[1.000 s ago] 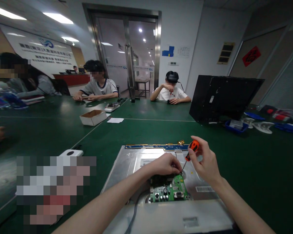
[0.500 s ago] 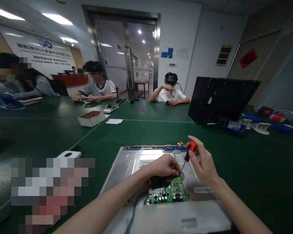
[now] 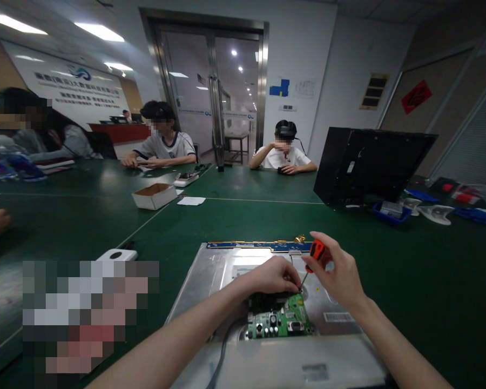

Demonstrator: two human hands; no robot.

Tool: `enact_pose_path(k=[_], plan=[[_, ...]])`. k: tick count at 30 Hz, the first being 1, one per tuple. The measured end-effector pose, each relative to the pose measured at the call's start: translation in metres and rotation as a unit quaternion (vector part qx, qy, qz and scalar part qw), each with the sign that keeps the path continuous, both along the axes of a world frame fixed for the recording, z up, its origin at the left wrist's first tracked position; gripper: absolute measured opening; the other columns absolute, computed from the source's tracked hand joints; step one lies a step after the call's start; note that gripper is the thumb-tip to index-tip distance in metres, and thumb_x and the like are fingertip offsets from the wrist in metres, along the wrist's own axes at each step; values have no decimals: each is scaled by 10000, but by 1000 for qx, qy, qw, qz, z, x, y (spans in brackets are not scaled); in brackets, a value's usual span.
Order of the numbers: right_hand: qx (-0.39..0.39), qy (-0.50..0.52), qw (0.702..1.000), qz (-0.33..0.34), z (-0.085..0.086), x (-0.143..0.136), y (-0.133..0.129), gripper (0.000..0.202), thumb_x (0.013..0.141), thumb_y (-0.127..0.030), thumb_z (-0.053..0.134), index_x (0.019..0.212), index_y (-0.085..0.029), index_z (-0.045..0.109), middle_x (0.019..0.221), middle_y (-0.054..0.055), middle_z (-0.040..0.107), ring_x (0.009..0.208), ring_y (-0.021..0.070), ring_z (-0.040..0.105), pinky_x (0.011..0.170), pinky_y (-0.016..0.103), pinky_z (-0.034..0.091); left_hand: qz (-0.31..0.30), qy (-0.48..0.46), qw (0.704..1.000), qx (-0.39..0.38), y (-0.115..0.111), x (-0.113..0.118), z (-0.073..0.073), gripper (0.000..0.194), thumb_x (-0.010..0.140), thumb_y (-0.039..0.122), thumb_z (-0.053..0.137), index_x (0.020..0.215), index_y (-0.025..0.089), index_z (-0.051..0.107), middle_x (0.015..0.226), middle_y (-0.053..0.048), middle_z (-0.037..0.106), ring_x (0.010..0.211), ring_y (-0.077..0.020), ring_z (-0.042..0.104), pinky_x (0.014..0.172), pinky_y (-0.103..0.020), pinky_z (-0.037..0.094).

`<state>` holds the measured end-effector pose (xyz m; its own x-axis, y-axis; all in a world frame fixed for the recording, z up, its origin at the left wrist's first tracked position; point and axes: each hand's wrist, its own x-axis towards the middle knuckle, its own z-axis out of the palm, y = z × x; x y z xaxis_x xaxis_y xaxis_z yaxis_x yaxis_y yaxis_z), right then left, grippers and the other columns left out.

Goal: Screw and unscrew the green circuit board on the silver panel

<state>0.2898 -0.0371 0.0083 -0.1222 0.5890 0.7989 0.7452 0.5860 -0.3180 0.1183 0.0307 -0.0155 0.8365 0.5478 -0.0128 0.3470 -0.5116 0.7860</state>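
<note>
An orange-and-black screwdriver (image 3: pixel 317 249) slants down to the top right corner of a green circuit board (image 3: pixel 285 319). My right hand (image 3: pixel 340 270) grips its handle between thumb and fingers. Beside the screwdriver's tip, my left hand (image 3: pixel 276 274) is closed in a pinch at the board's upper edge; whatever its fingertips hold is hidden. The board lies on a silver metal display panel (image 3: pixel 210 270). Along the panel's far edge runs a narrow blue circuit strip (image 3: pixel 243 246). A grey cable (image 3: pixel 222 351) passes under my left forearm to the board.
Beyond the panel, the green table (image 3: pixel 243 216) carries an open white box (image 3: pixel 155 196), a paper slip (image 3: pixel 191 201) and, at right, a black monitor casing (image 3: pixel 368 165) near a blue tray (image 3: pixel 392 212). Several people sit around the table. A blurred-out patch covers the near left.
My right hand has shifted its grip on the screwdriver handle, with thumb and fingers now lower and the handle turned. My left hand stays at the board's edge. The view has shifted slightly.
</note>
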Motion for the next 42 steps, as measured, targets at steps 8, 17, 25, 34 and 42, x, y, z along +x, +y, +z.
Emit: enact_pose_path(k=[8,17,25,34,42], plan=[[-50,28,997,51,0,-5,-6,404,977,-267,388,1379,-223,387,826,23,674,581,143,632,516,249,513,1,6,1000,11,0,0,-1,119,737,99,691,805,152,772,670,20,673,608,-116,555,614,-188,405],[33,8,999,12,-1,-5,-2,324,939,-327,539,1236,-217,470,634,-54,561,465,111,560,433,207,457,-3,1,1000,0,-2,0,2,118,729,55,687,767,140,761,622,31,642,586,-108,541,605,-181,397],[43,-7,999,31,2,-5,-3,328,943,-343,538,1245,-238,463,709,-35,583,478,101,537,439,206,470,-7,-8,1000,10,-1,-1,1,97,733,70,693,778,126,758,645,17,643,608,-116,551,596,-185,393],[-4,14,998,54,0,-7,-5,341,967,-234,440,1306,-215,416,792,6,645,544,114,624,488,213,522,0,7,1000,3,-1,0,0,109,741,98,681,793,141,767,645,23,657,608,-116,560,596,-183,392],[56,-12,998,0,-3,-6,-1,295,944,-359,530,1189,-203,484,631,-52,561,438,102,530,431,206,444,0,-5,1000,0,0,0,-3,112,733,91,683,793,139,765,647,21,655,615,-116,549,600,-182,390]])
